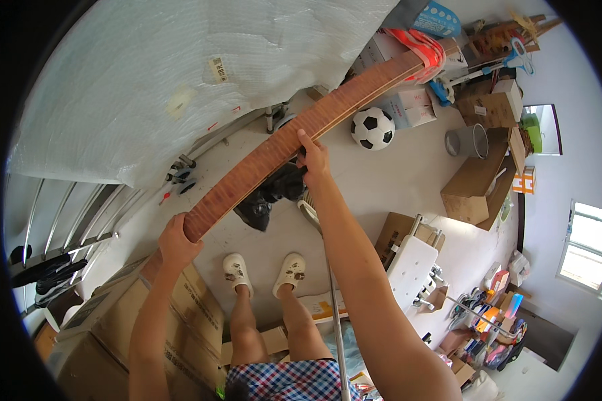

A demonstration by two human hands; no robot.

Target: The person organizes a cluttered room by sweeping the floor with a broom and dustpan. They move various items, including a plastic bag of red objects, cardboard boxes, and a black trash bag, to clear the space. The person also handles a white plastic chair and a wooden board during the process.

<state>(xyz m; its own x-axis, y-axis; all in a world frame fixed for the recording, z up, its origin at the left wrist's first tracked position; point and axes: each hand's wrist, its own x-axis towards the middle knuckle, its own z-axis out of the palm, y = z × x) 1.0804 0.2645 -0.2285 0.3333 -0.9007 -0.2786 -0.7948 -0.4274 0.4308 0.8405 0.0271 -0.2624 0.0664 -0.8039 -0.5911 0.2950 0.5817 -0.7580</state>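
A long reddish-brown wooden board [261,163] runs diagonally from the cardboard boxes at lower left to the upper right, where a red-and-white striped cloth or bag [428,54] wraps its far end. My left hand [178,240] grips the board near its lower-left end. Around its near edge, about the middle, my right hand [313,159] is closed, thumb on top. Below the board lies a black plastic bag [261,205], partly hidden by it. A thin metal pole [337,321] stands beside my right forearm; its upper part is hidden.
A large item in bubble wrap [145,75] fills the upper left, above a metal rack [80,215]. Stacked cardboard boxes [145,326] stand lower left. A soccer ball [372,129], a mesh wastebasket [466,141], an open carton [465,200] and a white shower seat [412,270] are to the right.
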